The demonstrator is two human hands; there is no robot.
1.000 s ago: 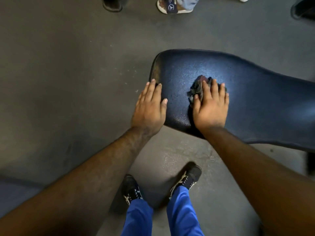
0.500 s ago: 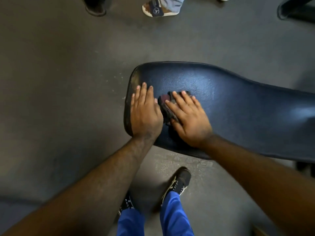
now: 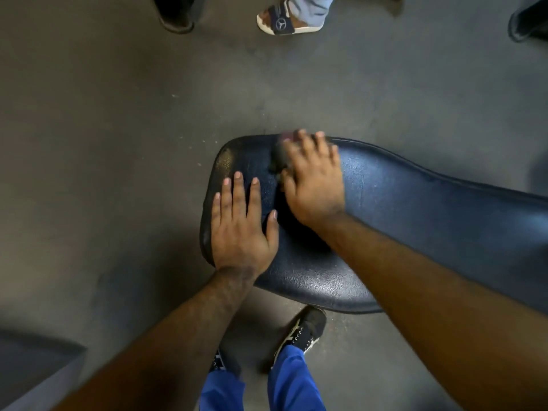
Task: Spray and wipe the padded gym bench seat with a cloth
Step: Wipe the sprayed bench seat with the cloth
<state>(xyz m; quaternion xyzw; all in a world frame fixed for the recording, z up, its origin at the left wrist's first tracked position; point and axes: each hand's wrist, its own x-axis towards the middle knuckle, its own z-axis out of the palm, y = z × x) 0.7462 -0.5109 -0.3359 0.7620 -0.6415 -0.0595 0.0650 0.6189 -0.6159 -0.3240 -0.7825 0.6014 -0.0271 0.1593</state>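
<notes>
The padded bench seat [image 3: 415, 209] is dark blue vinyl and runs from the middle of the view off to the right. My left hand [image 3: 240, 226] lies flat on its near left end, fingers spread, holding nothing. My right hand [image 3: 311, 179] presses a dark crumpled cloth [image 3: 278, 157] against the seat's far left edge. The cloth is blurred and mostly hidden under my fingers. No spray bottle is in view.
Grey floor surrounds the bench. Another person's sandalled foot [image 3: 287, 23] and a dark shoe [image 3: 176, 16] stand at the top. My own black shoe [image 3: 305, 327] and blue trouser legs are below the seat. A grey surface [image 3: 32, 366] sits at the bottom left.
My right hand slid the cloth from the middle of the seat leftward, then to the far left edge. My left hand shifted further onto the seat. The camera view moved.
</notes>
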